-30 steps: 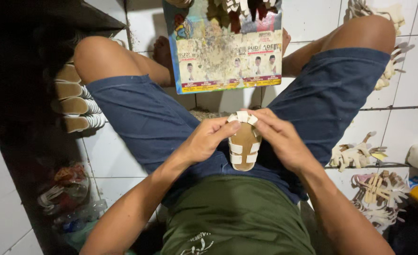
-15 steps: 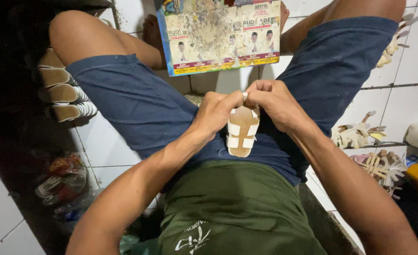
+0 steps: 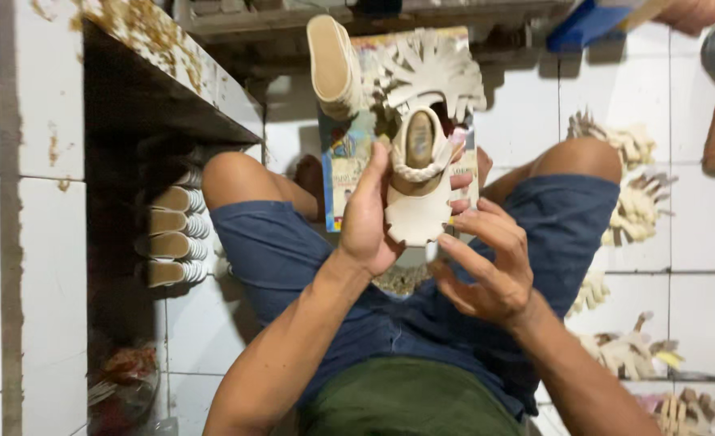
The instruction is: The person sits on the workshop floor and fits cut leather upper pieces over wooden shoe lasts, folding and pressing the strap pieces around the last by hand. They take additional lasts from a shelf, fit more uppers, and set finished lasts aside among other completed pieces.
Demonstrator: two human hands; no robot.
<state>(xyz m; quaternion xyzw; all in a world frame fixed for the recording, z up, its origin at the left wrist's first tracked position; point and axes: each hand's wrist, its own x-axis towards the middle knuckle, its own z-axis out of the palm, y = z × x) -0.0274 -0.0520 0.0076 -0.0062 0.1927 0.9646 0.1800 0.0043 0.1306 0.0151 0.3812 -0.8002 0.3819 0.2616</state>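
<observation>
Head view looked down on a seated person in blue shorts (image 3: 293,258), knees apart over a white tiled floor (image 3: 696,226). The left hand (image 3: 369,218) was closed around the side of a small cream sandal (image 3: 418,190), thumb up along its edge, holding it raised in front of a colourful printed board (image 3: 343,153). The right hand (image 3: 486,262) sat just beside the sandal's heel, fingers (image 3: 474,222) half curled and loosely spread, fingertips touching it. Cut cream strap pieces (image 3: 636,206) lay scattered on the floor to the right; finished soles (image 3: 167,234) were stacked under a shelf at left.
</observation>
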